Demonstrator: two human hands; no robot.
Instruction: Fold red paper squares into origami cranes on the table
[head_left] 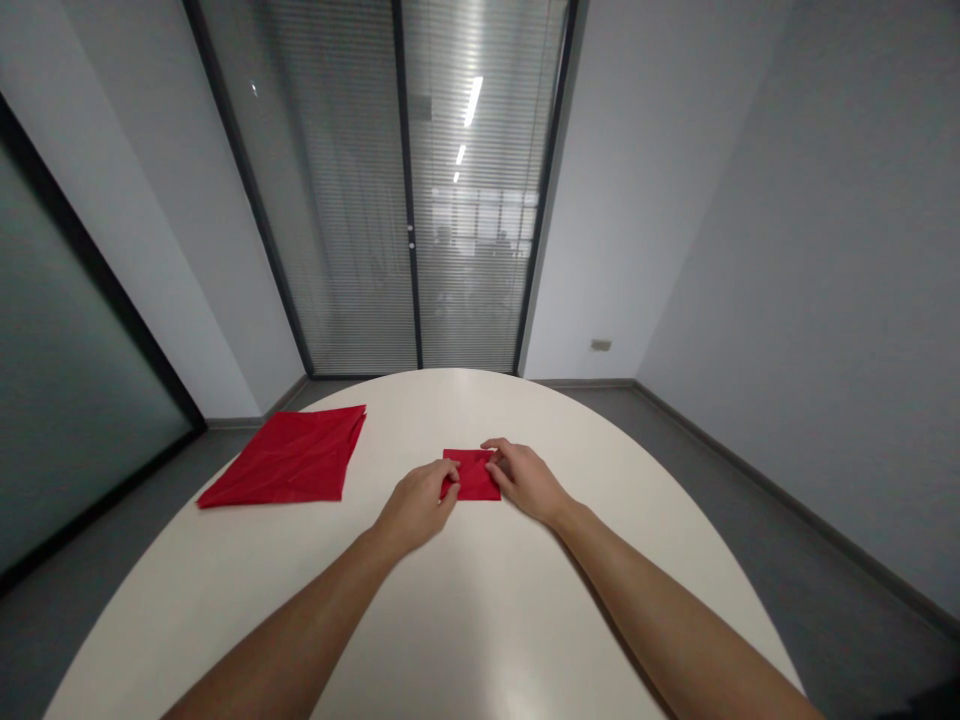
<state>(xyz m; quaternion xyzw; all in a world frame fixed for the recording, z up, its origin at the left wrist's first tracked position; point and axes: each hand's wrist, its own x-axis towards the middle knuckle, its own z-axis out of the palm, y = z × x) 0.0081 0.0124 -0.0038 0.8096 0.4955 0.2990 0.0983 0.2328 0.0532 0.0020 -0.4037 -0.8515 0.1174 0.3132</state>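
Observation:
A small folded red cloth (474,478) lies flat on the white round table, roughly rectangular in shape. My left hand (420,505) rests at its left edge, fingers bent and the thumb a little apart from them, with red cloth showing in the gap. At the cloth's right edge is my right hand (527,482), its index finger stretched along the far corner and its thumb lower down on the fabric. Both hands touch or nearly touch the cloth, and neither visibly grips it. The undersides of the fingers are hidden.
A larger folded red cloth (292,455) lies to the left, near the edge of the round white table (420,640). Beyond the table stand a glass partition with blinds (345,200) and grey walls. A wall socket (601,345) sits low at the right.

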